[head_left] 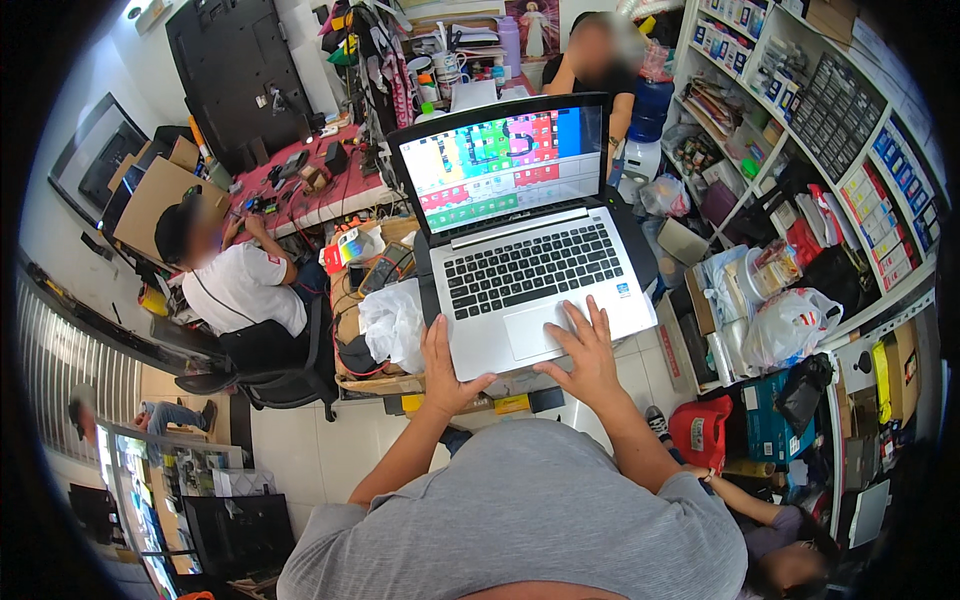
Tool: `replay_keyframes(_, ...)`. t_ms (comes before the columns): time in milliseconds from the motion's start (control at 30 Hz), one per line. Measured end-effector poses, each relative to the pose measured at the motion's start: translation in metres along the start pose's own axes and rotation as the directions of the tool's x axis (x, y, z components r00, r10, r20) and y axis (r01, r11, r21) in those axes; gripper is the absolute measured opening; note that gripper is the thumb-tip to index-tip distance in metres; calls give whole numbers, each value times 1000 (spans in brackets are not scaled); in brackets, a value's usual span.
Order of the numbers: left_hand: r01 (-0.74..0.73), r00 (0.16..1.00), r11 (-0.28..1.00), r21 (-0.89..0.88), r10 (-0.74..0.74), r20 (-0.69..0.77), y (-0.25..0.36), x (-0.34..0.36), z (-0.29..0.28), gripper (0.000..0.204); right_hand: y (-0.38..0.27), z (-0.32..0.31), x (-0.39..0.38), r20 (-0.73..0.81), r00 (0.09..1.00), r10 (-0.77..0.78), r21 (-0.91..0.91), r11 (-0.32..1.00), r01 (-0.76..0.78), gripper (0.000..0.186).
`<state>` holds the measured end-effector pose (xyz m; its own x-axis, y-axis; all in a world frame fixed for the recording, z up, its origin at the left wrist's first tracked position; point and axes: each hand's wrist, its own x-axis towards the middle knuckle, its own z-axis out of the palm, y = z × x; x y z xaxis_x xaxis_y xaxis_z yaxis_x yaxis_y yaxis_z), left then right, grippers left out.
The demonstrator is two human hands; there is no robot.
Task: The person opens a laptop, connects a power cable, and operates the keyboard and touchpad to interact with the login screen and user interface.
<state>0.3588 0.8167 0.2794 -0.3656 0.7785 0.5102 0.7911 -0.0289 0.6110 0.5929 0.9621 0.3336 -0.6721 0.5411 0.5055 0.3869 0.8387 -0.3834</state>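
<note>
A silver laptop (475, 335) with black keys stands unfolded in front of me, its lit screen (500, 165) showing a colourful desktop full of icons. My left hand (447, 372) grips the laptop's front left corner, thumb along the front edge and fingers up its side. Over the touchpad (530, 330) lies my right hand (585, 350), fingers spread, fingertips on the pad and palm rest, the thumb near the front edge. Beneath the laptop's left side a dark surface shows. A crumpled white plastic bag (393, 325) sits just left of it.
A cluttered bench with a multimeter (385, 268) is at left. Beyond it, a person in a white shirt (250, 285) works at a red-topped table (345, 185). Another person (590, 80) sits behind the screen. Packed shelves (790, 110) line the right; a red bag (700, 430) is on the floor.
</note>
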Motion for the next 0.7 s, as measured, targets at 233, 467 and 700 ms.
replay_keyframes(233,-6,1000,1000,-9,5,-14,2,1,0,123,0,2,0,-18,999,27,40,999,-26,72)
replay_keyframes(467,-9,1000,1000,-9,9,-5,-1,1,1,123,-1,3,1,-14,999,33,33,999,-33,71)
replay_keyframes(700,-21,1000,1000,14,21,-10,-2,0,2,123,-1,7,-1,-26,1000,15,41,999,-14,65)
